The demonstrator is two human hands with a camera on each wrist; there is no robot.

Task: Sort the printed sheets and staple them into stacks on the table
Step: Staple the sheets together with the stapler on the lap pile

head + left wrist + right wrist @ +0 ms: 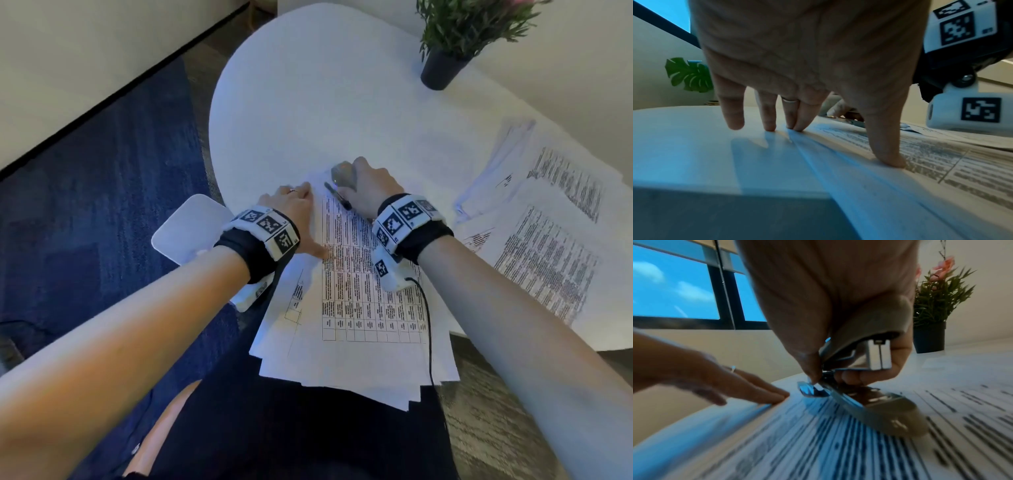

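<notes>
At the centre of the head view we see a loose stack of white printed sheets [359, 308], its top page carrying a ruled table of text, lying on the rounded white worktop [308, 102] with its near end overhanging the edge toward the bottom of the frame. The left hand [296, 214] lies with straight, spread fingers [768, 116] along the stack's left margin, thumb pressed on the top page and fingertips touching down at the sheets' left edge; nothing is held in it. The right hand [371, 190] has its grip clenched around a grey-and-chrome metal stapler [865, 369] at the stack's far corner, just right of the left hand's fingertips. In the right wrist view the stapler's top arm is raised under the palm while its base [879, 408] lies on the top page. Whether any sheets sit between the arms, we cannot tell. Further printed pages [541, 233] lie spread at the right of the head view, well apart from the stack. A green plant in a dark pot [445, 65] stands at the upper right of the worktop.
</notes>
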